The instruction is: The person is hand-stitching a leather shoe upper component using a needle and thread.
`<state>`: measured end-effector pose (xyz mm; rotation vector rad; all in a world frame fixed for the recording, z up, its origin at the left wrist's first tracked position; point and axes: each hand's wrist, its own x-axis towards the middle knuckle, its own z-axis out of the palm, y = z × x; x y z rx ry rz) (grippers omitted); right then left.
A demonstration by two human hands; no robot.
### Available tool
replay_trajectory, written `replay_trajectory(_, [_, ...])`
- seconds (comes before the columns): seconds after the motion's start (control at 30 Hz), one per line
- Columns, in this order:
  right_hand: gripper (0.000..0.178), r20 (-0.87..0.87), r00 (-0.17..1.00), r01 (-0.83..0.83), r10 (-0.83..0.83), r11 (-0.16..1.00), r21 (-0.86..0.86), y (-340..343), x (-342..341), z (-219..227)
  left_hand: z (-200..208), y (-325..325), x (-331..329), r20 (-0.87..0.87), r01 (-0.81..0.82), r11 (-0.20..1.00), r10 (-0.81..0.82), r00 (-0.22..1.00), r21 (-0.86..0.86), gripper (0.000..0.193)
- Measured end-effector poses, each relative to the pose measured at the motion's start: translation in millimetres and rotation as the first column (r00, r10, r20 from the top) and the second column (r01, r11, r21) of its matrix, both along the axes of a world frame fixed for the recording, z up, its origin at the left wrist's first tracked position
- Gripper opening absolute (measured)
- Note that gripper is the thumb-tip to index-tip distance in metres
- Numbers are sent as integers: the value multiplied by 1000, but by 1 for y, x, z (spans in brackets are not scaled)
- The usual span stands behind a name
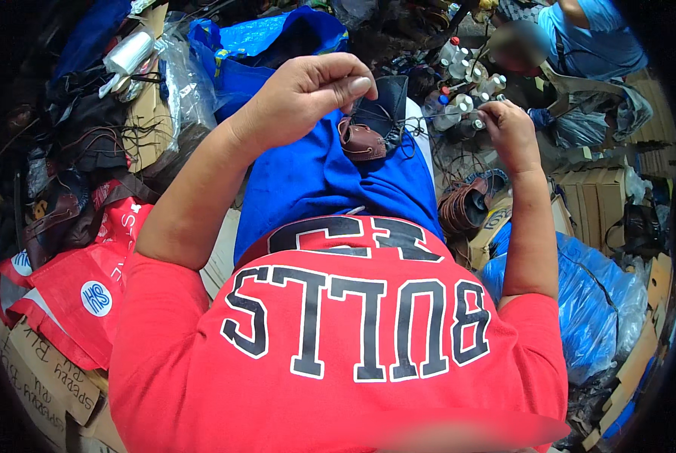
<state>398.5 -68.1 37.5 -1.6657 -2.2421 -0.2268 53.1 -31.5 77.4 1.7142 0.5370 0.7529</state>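
On my lap, over blue shorts (330,170), rests a brown leather shoe upper (363,143) with a dark blue-black part (389,98) standing up behind it. Just left of and above it, my left hand (319,94) is closed, thumb pressed to the fingers; what it pinches, if anything, is too small to make out. Out to the right, my right hand (510,130) is closed in a pinch on a thin dark lace (436,115), stretched from the shoe upper toward the fingertips. Loose dark lace ends curl beside the upper.
Plastic bottles (459,98) stand beyond my right hand. A blue bag (270,45) lies ahead, a red bag (89,279) at left. More brown shoe uppers (465,205), a blue plastic bag (572,294) and cardboard (598,200) lie right. Another person (594,38) sits far right.
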Motion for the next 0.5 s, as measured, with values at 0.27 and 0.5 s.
replay_trajectory(0.27, [13, -978, 182, -315, -104, 936, -158, 6, -34, 6, 2, -12, 9, -32, -28, 999, 28, 999, 22, 16])
replay_trajectory(0.5, [14, -938, -289, -805, -189, 578, 132, -14, -86, 5, -37, -22, 6, -258, 77, 856, 67, 964, 510, 15])
